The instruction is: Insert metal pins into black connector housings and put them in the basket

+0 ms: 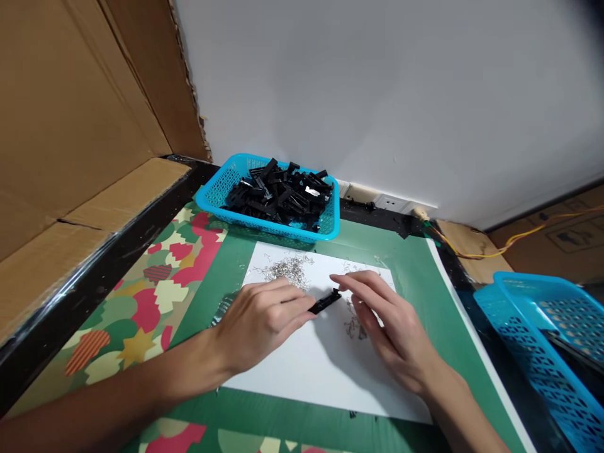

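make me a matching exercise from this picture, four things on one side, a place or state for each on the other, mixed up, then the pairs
Things
1. single black piece
2. main heap of metal bits
3. far blue basket
4. white socket

Places and states
A. filled with black pieces
B. at the foot of the wall
C. in the left hand
D. on the white sheet

Pairs: 1-C, 2-D, 3-A, 4-B

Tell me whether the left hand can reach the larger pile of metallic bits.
Probably yes: the larger pile lies just beyond the left hand, with nothing seen between them, though that hand holds a black part.
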`<state>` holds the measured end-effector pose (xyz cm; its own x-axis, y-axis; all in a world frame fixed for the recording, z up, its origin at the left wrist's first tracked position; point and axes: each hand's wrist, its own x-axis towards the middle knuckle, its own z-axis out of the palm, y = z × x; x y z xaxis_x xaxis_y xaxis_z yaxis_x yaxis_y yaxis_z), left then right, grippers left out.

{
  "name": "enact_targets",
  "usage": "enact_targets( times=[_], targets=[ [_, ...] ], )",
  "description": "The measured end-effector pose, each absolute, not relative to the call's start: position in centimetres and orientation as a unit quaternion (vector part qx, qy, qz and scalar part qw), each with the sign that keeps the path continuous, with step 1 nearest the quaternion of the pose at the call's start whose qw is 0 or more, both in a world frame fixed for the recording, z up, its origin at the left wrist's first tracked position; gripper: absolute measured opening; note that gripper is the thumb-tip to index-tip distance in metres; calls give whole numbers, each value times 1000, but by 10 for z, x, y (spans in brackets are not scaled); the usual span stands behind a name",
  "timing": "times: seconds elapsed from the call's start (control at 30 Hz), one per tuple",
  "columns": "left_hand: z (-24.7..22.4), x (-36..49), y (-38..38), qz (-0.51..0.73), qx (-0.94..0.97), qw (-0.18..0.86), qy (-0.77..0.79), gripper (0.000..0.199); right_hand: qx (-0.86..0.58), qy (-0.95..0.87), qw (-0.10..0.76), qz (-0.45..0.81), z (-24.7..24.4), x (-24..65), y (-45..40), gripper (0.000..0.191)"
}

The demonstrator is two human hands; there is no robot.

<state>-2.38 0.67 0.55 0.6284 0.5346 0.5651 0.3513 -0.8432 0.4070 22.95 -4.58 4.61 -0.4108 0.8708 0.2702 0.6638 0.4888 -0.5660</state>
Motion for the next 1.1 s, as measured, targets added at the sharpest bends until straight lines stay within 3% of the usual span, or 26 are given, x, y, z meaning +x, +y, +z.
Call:
enact_targets(
  times=[0.1, 0.27, 0.4, 0.5, 0.7, 1.1],
  targets=[
    [9, -23, 6, 342, 906, 101, 227, 12, -483, -827, 267, 106, 47, 229, -45, 48],
    [10, -24, 4, 322, 923, 61, 201, 12, -511, -822, 252, -13, 45, 232, -45, 30],
    [8, -25, 3, 324, 928, 29, 183, 15, -518, -778, 350, 63, 45, 227, -50, 19],
    [9, -25, 3, 327, 930, 27, 168, 19, -520, -741, 393, 159, 44, 215, -54, 24],
    [13, -24, 4, 329, 931, 20, 157, 24, -513, -729, 368, 265, 39, 197, -52, 32],
    [11, -24, 4, 323, 935, 20, 146, 26, -518, -738, 335, 272, 32, 194, -51, 32]
  ],
)
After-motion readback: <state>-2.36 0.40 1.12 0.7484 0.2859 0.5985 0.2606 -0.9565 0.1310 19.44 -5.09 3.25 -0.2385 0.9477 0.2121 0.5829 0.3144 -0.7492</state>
